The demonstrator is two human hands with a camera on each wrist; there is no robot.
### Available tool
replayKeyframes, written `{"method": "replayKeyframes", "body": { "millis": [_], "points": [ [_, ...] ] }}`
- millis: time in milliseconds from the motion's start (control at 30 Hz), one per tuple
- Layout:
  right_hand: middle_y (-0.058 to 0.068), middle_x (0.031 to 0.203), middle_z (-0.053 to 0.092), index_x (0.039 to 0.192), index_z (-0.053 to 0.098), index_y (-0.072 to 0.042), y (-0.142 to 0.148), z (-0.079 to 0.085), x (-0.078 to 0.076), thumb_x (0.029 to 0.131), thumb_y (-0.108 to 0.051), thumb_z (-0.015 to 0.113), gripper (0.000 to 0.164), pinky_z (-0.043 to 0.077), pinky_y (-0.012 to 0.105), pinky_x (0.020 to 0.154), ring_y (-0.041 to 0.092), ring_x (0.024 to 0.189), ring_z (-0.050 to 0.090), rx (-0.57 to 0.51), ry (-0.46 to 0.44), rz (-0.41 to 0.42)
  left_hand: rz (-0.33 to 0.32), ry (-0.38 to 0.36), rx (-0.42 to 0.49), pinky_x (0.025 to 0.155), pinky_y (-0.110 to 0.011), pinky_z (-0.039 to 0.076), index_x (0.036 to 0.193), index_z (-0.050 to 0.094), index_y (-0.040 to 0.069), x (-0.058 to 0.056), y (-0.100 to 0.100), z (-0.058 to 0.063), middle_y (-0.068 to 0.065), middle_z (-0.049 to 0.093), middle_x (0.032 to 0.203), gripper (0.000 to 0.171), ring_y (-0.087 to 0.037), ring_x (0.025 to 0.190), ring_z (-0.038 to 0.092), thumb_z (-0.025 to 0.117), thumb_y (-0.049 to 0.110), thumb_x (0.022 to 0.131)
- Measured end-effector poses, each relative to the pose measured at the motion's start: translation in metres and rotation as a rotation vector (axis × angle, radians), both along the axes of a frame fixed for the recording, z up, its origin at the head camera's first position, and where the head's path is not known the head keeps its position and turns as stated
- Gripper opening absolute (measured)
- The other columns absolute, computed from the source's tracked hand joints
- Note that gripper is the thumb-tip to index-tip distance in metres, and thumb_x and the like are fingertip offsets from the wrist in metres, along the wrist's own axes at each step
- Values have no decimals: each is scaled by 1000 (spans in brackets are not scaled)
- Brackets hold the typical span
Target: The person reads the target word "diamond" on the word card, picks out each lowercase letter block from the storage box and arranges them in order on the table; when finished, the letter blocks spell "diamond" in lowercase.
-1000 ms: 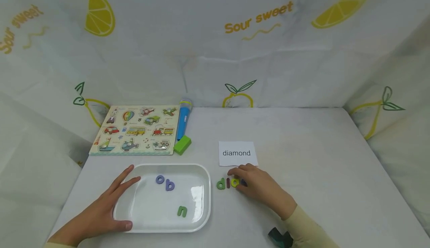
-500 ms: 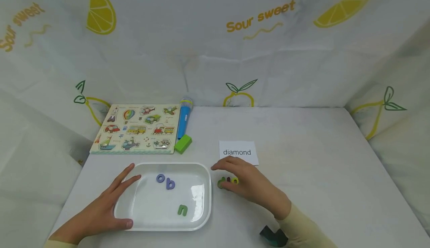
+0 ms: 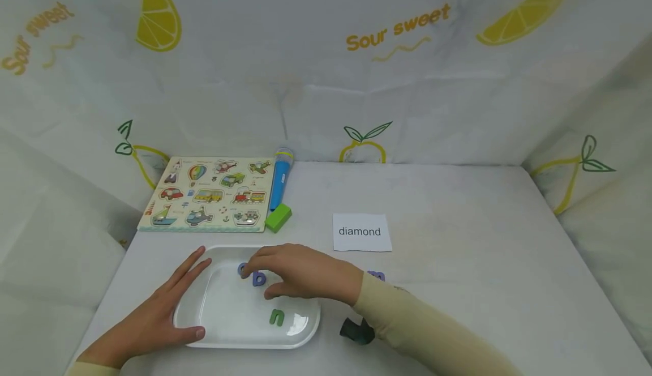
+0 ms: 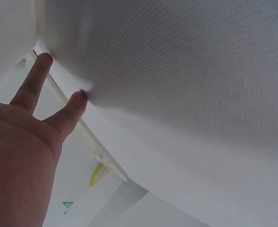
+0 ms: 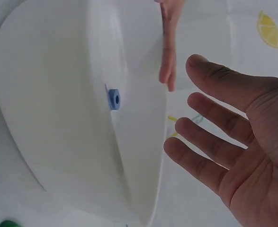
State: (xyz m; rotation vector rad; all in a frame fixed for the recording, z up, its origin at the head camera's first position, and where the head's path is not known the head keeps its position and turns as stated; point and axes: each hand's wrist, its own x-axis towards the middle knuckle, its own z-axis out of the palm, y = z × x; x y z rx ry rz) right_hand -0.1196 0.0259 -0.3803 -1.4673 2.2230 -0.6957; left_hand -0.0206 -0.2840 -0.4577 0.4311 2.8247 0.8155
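In the head view, a shallow white tray (image 3: 224,330) holds a purple letter o (image 3: 241,268), a purple letter b (image 3: 260,278) and a green letter n (image 3: 277,317). My left hand (image 3: 158,316) lies with spread fingers along the tray's left rim. Over the tray reaches my right hand (image 3: 300,274), its fingertips close to the o and b, thumb apart and nothing between them. The right wrist view also shows that right hand (image 5: 238,137) with fingers extended. Right of the tray, a purple letter m (image 3: 376,275) shows beyond the forearm; the letters left of it are hidden.
A white card (image 3: 362,240) reading "diamond" lies behind the m. At the back left are a vehicle puzzle board (image 3: 206,209), a blue toy microphone (image 3: 279,183) and a green block (image 3: 278,218). A dark green object (image 3: 356,330) sits by the right sleeve.
My right hand has moved left from the letter row beside the card to over the tray, uncovering the m and hiding the letters beside it. The left hand has stayed on the tray rim.
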Motion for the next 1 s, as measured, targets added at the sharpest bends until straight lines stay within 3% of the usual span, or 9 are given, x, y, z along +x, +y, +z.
{"method": "replayKeyframes", "body": {
  "millis": [200, 400, 467, 767, 1000],
  "points": [
    [-7, 131, 64, 134, 65, -21, -43, -14, -14, 88, -17, 81, 49, 43, 13, 93, 4, 112, 59, 141, 14, 88, -13, 29, 12, 93, -70, 45, 162, 24, 22, -1, -1, 0, 7, 3, 170, 116, -40, 141, 35, 86, 58, 71],
    [-11, 134, 61, 136, 63, -25, -64, -21, -18, 87, -16, 82, 54, 42, 11, 92, 0, 109, 55, 244, 30, 148, -42, 93, 21, 93, -66, 47, 162, 24, 20, 0, -3, -2, 2, 9, 170, 117, 1, 145, 19, 88, 54, 70],
    [-11, 134, 61, 137, 63, -25, -67, -23, -18, 87, -16, 82, 55, 41, 11, 94, -1, 110, 54, 249, 44, 160, -45, 104, 17, 93, -65, 47, 162, 24, 20, 0, -4, -2, 0, 10, 170, 118, 9, 143, 14, 89, 54, 70],
    [-13, 136, 60, 140, 59, -26, -68, -42, -23, 91, -14, 77, 54, 36, 9, 99, -4, 119, 51, 209, 96, 213, -51, 145, -24, 92, -60, 50, 162, 26, 19, 1, -3, 0, -2, 13, 169, 118, 11, 143, 13, 89, 54, 69],
    [-13, 121, 68, 134, 64, -23, -64, -61, -21, 97, -13, 69, 38, 40, 7, 91, -3, 103, 55, 126, 187, 176, -42, 128, -18, 93, -62, 48, 162, 26, 21, 2, -2, -2, 3, 10, 170, 117, 3, 144, 19, 88, 57, 69]
  ]
}}
